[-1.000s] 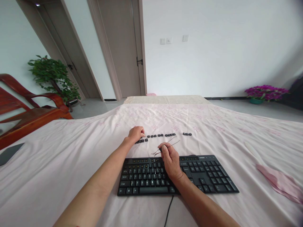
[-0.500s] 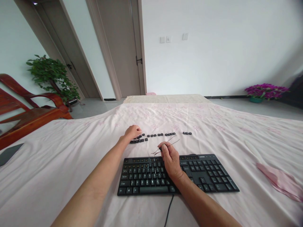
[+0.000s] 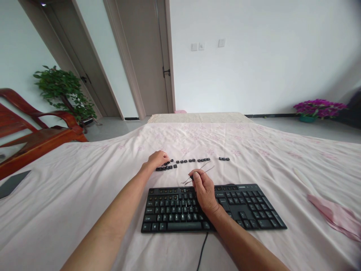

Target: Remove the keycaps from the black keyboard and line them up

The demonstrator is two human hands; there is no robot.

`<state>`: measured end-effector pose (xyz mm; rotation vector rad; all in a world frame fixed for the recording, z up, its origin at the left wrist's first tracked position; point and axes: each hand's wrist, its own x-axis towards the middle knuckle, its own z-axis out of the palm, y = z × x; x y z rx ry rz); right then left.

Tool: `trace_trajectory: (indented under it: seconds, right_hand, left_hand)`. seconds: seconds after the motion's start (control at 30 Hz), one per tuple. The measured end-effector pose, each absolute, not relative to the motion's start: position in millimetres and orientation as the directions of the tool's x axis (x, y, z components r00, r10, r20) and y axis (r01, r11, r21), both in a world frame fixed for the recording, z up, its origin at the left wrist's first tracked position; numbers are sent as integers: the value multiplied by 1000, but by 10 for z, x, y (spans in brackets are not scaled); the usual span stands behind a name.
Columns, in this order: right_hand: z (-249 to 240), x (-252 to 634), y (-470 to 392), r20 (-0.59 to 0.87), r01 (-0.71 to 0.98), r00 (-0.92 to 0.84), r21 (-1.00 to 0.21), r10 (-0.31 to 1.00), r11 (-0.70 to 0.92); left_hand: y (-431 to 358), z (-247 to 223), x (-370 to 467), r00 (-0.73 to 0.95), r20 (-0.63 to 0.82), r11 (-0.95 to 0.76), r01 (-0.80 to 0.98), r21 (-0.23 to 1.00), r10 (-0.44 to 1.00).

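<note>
your right grip (image 3: 205,190) closed around the wire tool (image 3: 191,177) over the keyboard (image 3: 180,216), your left grip (image 3: 158,159) at the loose black keycaps (image 3: 190,160) beyond it, whether holding one I cannot tell, pale cloth (image 3: 245,171) underneath

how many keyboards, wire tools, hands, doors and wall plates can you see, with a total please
keyboard: 1
wire tool: 1
hands (left hand, right hand): 2
doors: 2
wall plates: 3
total: 9
</note>
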<state>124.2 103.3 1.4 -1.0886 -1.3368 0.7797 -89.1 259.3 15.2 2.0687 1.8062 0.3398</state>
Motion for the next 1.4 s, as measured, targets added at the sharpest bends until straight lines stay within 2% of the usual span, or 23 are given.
trace_trajectory:
  seconds: [0.1, 0.2, 0.27, 0.37, 0.43, 0.53, 0.63, 0.77, 0.9, 0.97, 1.07, 1.4]
  right_hand:
    - [30, 1262, 1025, 370, 175, 118, -921, 922, 347]
    - [132, 1280, 971, 478, 283, 32, -846, 878, 451]
    - [229, 1267, 907, 578, 386, -187, -700, 794, 600]
    - [344, 1194, 797, 536, 507, -581, -351, 612, 788]
    - [375, 1131, 732, 442, 544, -706, -161, 553, 824]
    - [395, 1090, 663, 322, 574, -767, -44, 555, 818]
    - [457, 1143, 646, 236, 565, -797, -33, 555, 825]
    - [599, 1241, 876, 197, 540, -809, -122, 554, 832]
    - [633, 1167, 1543, 311, 684, -595, -289, 741, 670]
    - [588, 1058, 1930, 256, 773, -483, -324, 837, 545]
    - [481, 877, 2366, 123, 850, -450, -246, 885, 466]
    - [320, 630, 2691, -11, 877, -472, -106, 882, 468]
  left_hand:
    - [2580, 196, -893, 119, -29, -93, 886, 455, 992]
    - [2488, 303, -932, 95, 48, -106, 860, 498, 994]
    - [2355, 385, -991, 88, 119, -139, 826, 547, 989]
    - [2074, 451, -1146, 67, 253, -224, 709, 668, 965]
    - [1883, 426, -1289, 22, 254, -195, 704, 683, 967]
    - [1668, 286, -1518, -102, 206, -73, 712, 699, 973]
    - [1557, 81, -1687, -186, 151, 21, 694, 719, 971]
    - [1487, -168, -1752, -314, 93, 122, 601, 790, 945]
    - [1437, -294, -1735, -414, 141, 133, 566, 814, 899]
    - [1424, -310, -1739, -430, 153, 129, 558, 820, 890]
    - [1424, -314, -1764, -436, 158, 107, 523, 845, 886]
    - [1458, -322, -1782, -422, 196, 69, 536, 841, 885]
